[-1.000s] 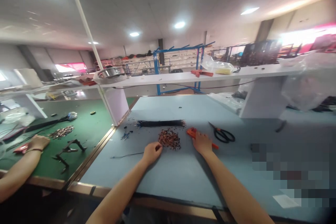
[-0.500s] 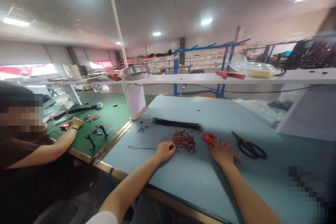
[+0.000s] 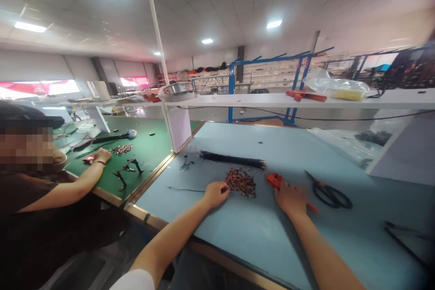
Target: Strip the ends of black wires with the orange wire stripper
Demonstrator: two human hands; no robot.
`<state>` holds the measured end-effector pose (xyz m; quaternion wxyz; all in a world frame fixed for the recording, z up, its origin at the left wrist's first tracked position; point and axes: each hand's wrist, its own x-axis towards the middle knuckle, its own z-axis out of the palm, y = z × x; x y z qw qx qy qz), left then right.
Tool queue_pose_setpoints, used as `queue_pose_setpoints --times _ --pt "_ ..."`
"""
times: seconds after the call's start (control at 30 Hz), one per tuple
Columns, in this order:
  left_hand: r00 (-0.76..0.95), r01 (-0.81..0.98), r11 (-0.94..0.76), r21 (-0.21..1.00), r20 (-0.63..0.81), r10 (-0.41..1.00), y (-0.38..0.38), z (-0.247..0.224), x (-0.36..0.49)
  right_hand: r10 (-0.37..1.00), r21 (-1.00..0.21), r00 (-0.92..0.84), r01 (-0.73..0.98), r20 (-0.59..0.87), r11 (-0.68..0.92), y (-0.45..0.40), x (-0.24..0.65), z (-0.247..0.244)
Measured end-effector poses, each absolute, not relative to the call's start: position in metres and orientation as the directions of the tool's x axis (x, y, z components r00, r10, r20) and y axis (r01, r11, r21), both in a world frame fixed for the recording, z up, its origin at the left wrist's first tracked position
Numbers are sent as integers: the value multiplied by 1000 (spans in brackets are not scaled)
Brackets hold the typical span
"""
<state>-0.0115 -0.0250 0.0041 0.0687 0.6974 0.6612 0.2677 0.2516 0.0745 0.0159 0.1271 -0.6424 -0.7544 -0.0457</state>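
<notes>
Wire [image 3: 186,189], thin and dark, in the left hand [image 3: 216,194], over the blue bench [image 3: 251,231]. Runs from the left side of the hand out across the surface, loose end lying well apart to the left. Fingers curled, tips together on the wire, just beside a heap of small copper-coloured pieces [image 3: 240,182].

To the right of the heap, orange pliers [image 3: 273,180] under the right hand [image 3: 291,197]. Fingers wrapped round the handles from above; head pointing up and left, one handle end sticking out past the palm. Impossible to tell whether touching the bench or held just above.

Just beyond the heap, a black bundle of wires [image 3: 233,160], lying crosswise, with pale tips at the right end. Near its left end, a scatter of small blue bits [image 3: 185,165]. Near the right hand, on its right, black scissors [image 3: 328,192], blades pointing away and left.

At the back, on a white shelf [image 3: 254,101], another orange tool [image 3: 306,95] beside a clear plastic bag [image 3: 340,87]. To the left, on a green bench [image 3: 152,163], a co-worker's hand [image 3: 103,156] near a black stand [image 3: 129,172].
</notes>
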Motion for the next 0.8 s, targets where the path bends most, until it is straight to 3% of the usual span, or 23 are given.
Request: queue_pose_setpoints --times 0.57,0.8 --pt "30 880 -157 447 279 960 -25 8 -13 963 -110 -69 989 259 101 70 248 16" --pt "0 893 -119 435 263 965 -29 11 -9 966 -102 -136 982 220 161 70 252 18"
